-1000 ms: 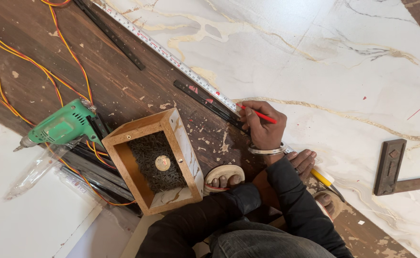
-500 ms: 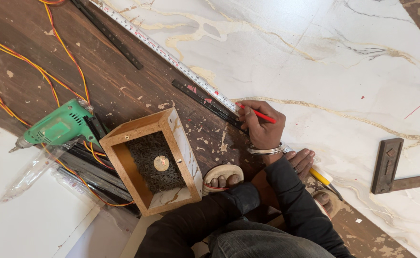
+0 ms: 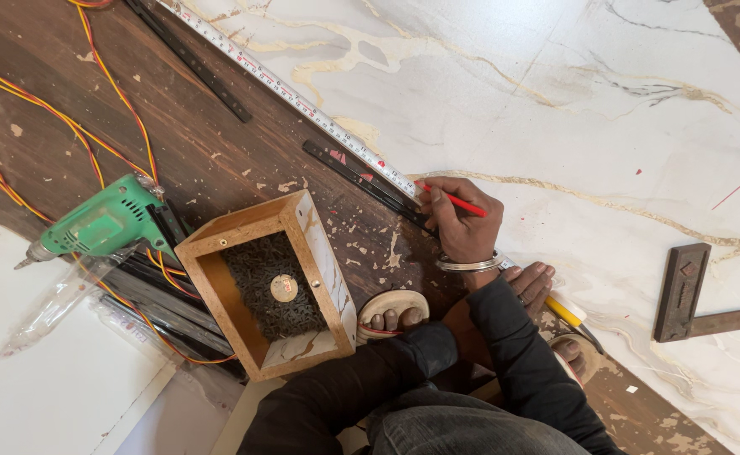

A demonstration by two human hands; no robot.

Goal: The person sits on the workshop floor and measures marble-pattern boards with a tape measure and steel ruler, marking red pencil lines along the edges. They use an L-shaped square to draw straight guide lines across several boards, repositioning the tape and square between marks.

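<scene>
Barely anything has shifted: right hand [image 3: 462, 221] still pinches the red pencil [image 3: 458, 202] against the tape measure [image 3: 302, 105], left hand [image 3: 531, 282] at five o'clock, grip unclear.

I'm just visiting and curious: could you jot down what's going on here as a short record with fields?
Setting: dark wooden floor beside a white marbled sheet
Right hand: holds a red pencil, tip at the tape measure
Left hand: rests flat on the sheet's edge, by the tape's yellow case
Nearby left: open wooden box of dark screws, green drill, orange cables
Nearby right: try square on the sheet
</scene>
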